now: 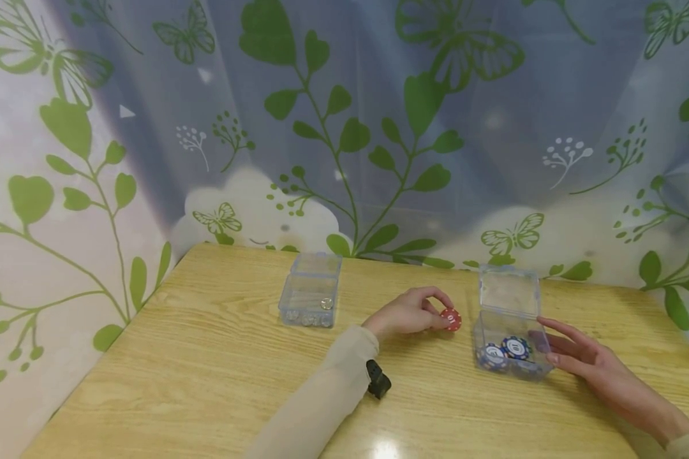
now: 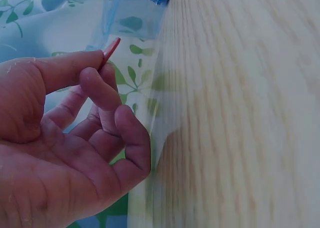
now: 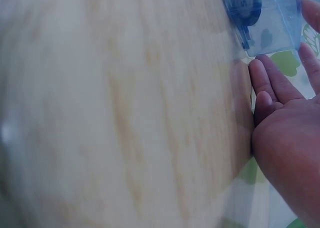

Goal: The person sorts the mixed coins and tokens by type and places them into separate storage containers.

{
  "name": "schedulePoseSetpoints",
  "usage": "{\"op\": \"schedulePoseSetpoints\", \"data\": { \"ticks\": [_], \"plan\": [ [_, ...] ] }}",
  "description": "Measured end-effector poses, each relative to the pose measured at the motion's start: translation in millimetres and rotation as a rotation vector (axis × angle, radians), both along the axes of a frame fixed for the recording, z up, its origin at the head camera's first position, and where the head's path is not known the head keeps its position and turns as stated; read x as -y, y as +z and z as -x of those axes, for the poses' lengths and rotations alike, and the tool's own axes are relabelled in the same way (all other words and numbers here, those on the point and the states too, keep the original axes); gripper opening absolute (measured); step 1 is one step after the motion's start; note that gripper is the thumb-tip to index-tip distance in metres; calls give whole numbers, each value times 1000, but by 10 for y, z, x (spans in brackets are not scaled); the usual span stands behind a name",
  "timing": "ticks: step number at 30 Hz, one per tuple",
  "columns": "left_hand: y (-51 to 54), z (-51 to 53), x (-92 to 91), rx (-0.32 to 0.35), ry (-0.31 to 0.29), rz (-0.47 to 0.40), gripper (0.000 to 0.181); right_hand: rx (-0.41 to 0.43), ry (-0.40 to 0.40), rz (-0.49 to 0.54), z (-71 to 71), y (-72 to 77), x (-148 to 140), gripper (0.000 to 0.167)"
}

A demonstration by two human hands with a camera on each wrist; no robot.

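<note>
In the head view my left hand [image 1: 407, 313] pinches a red poker chip [image 1: 451, 320] between thumb and fingertips, just above the table. The left wrist view shows the chip [image 2: 111, 51] edge-on, with the other fingers curled below. To its right stands a clear plastic box [image 1: 485, 328], its lid raised. Blue poker chips [image 1: 515, 348] lie inside. My right hand [image 1: 597, 363] reaches along the box's right side, fingers extended and thumb near the front corner. In the right wrist view, fingers of that hand [image 3: 295, 123] are beside the box [image 3: 272, 31].
A second clear box [image 1: 308, 294], also lid up, stands left on the wooden table [image 1: 195, 357] with several small shiny round pieces inside. A black strap [image 1: 378, 380] is around the left sleeve. Leaf-patterned cloth [image 1: 350, 159] hangs behind the table.
</note>
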State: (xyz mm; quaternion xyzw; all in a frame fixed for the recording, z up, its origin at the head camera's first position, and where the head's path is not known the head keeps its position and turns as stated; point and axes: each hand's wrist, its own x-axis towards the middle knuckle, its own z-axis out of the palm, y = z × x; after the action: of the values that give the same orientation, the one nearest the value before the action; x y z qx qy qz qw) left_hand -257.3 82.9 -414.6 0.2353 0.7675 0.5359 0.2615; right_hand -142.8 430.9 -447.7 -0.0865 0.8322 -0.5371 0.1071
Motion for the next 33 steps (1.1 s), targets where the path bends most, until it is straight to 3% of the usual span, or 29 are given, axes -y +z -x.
{"op": "schedulePoseSetpoints", "data": {
  "ticks": [5, 12, 22, 33],
  "plan": [
    [12, -37, -35, 39, -17, -87, 26, -9, 5, 7, -8, 2, 7, 59],
    [64, -109, -124, 82, -9, -139, 25, 29, -24, -20, 1, 18, 25, 59],
    [62, -201, -263, 33, -17, -130, 23, 44, -35, -38, -2, 16, 25, 59],
    [138, -291, -413, -10, 2, -95, 20, 31, -38, -45, -3, 11, 27, 59]
  ]
}}
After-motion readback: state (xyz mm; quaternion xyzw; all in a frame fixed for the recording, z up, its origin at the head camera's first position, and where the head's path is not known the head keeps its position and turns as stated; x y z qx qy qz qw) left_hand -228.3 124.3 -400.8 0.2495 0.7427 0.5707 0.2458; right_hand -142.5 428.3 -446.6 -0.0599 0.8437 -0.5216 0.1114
